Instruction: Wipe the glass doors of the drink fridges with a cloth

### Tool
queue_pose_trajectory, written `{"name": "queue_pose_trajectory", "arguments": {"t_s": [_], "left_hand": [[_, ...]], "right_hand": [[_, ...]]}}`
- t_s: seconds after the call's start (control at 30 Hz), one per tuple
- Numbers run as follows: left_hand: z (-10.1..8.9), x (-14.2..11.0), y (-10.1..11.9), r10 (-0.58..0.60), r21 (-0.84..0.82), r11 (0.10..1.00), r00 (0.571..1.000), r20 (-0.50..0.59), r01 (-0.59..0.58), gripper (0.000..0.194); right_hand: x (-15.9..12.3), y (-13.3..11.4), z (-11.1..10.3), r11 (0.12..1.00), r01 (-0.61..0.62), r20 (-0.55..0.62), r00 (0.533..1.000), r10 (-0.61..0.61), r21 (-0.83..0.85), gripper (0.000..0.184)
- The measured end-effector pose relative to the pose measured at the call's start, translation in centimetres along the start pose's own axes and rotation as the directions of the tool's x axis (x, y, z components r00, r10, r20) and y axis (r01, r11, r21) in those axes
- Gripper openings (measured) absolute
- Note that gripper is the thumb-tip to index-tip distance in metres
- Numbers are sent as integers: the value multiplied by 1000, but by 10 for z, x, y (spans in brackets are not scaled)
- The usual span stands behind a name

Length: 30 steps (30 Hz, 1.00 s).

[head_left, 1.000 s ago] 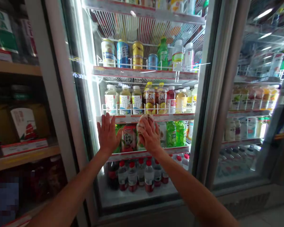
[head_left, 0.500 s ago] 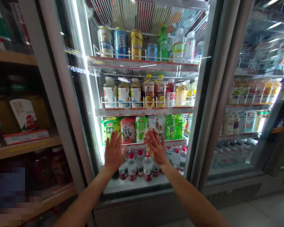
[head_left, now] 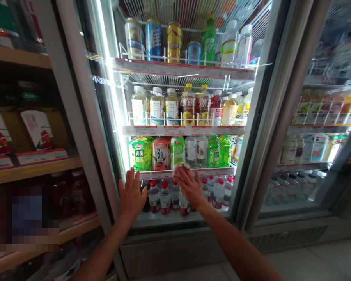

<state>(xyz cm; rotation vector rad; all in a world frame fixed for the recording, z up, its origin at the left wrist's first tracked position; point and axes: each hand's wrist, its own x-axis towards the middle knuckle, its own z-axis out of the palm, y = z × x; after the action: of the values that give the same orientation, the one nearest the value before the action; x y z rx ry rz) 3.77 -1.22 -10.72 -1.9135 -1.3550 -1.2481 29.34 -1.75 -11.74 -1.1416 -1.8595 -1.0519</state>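
Your left hand (head_left: 132, 198) is spread wide, your right hand (head_left: 191, 189) has the cloth (head_left: 181, 169) under its fingers against the glass door (head_left: 171, 221), bottles (head_left: 165, 201) beyond: apparently a wiping pass, the next stroke calling for even pressure.

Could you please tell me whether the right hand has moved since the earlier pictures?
Yes, downward: the right hand first overlapped the shelf edge under the yellow-capped bottles, and now overlaps the lower shelf edge.

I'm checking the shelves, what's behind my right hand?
A bottle shows partly below your right hand; the shelf edge shows either side. What hand and cloth cover is hidden.
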Motion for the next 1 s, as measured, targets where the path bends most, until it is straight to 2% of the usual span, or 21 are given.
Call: {"name": "queue_pose_trajectory", "arguments": {"t_s": [0.07, 0.13, 0.2, 0.23, 0.27, 0.3, 0.37, 0.4, 0.47, 0.53, 0.57, 0.6, 0.63, 0.7, 0.73, 0.77, 0.8, 0.87, 0.9, 0.97, 1.0], "left_hand": [[0, -4, -7, -29, 22, 999, 1000, 1, 29, 77], [-1, -10, -14, -49, 42, 998, 999, 8, 49, 77], [-1, -14, -18, -55, 56, 997, 998, 18, 54, 77], [0, -16, -18, -53, 58, 997, 998, 27, 52, 76], [0, -17, -16, -48, 55, 997, 998, 35, 46, 76], [1, -18, -13, -39, 50, 998, 998, 39, 37, 76], [2, -19, -8, -17, 37, 999, 998, 54, 15, 75], [2, -19, -7, -8, 31, 999, 998, 62, 6, 75], [0, -20, -11, -16, 32, 999, 998, 68, 13, 75], [-2, -21, -20, -52, 42, 998, 997, 65, 49, 75], [-3, -23, -26, -71, 45, 997, 996, 59, 68, 75], [-5, -25, -32, -86, 44, 996, 995, 54, 83, 75], [-5, -27, -35, -93, 39, 995, 994, 52, 91, 75], [-6, -31, -37, -85, 26, 996, 994, 62, 84, 74], [-6, -33, -35, -73, 22, 997, 995, 69, 71, 73], [-5, -34, -32, -56, 21, 998, 995, 78, 55, 72], [-5, -36, -27, -36, 19, 999, 995, 90, 35, 70], [-4, -39, -20, 7, 11, 1000, 992, 123, -9, 65], [-4, -39, -18, 18, 9, 1000, 991, 135, -19, 63], [-6, -40, -23, 3, 16, 1000, 989, 147, -6, 62], [-7, -40, -28, -24, 28, 999, 990, 139, 20, 62]], "right_hand": [[-20, 37, -10, 985, -159, -51, 986, 156, -68, 46], [-33, 71, -18, 881, -459, -180, 882, 437, -113, 45], [-34, 75, -15, 771, -632, -294, 753, 588, -77, 48], [-30, 63, -10, 770, -636, -317, 741, 591, -50, 49], [-24, 43, -2, 809, -587, -313, 773, 551, -27, 50], [-17, 19, 6, 876, -483, -280, 843, 460, -14, 50], [-6, -26, 19, 977, -212, -153, 965, 211, 9, 50], [-4, -39, 22, 995, -94, -93, 991, 96, 23, 50], [-10, -36, 21, 1000, 11, -12, 1000, -11, 29, 49], [-26, 3, 8, 995, -96, -16, 995, 96, -20, 48], [-36, 30, 1, 971, -231, -63, 972, 227, -58, 47], [-45, 56, -7, 919, -385, -143, 918, 370, -89, 46], [-52, 77, -13, 836, -540, -202, 834, 514, -97, 47], [-56, 95, -17, 677, -734, -318, 654, 686, -50, 50], [-54, 88, -15, 650, -759, -343, 616, 709, -18, 52], [-50, 72, -9, 675, -738, -345, 632, 694, 6, 53], [-44, 49, -2, 741, -671, -323, 698, 639, 19, 54], [-31, -3, 14, 908, -419, -190, 889, 416, 30, 55], [-26, -25, 19, 966, -255, -106, 960, 258, 41, 56], [-18, -46, 21, 997, 13, 26, 1000, -15, 71, 55], [-15, -43, 18, 996, 53, 50, 997, -57, 70, 54]]}}
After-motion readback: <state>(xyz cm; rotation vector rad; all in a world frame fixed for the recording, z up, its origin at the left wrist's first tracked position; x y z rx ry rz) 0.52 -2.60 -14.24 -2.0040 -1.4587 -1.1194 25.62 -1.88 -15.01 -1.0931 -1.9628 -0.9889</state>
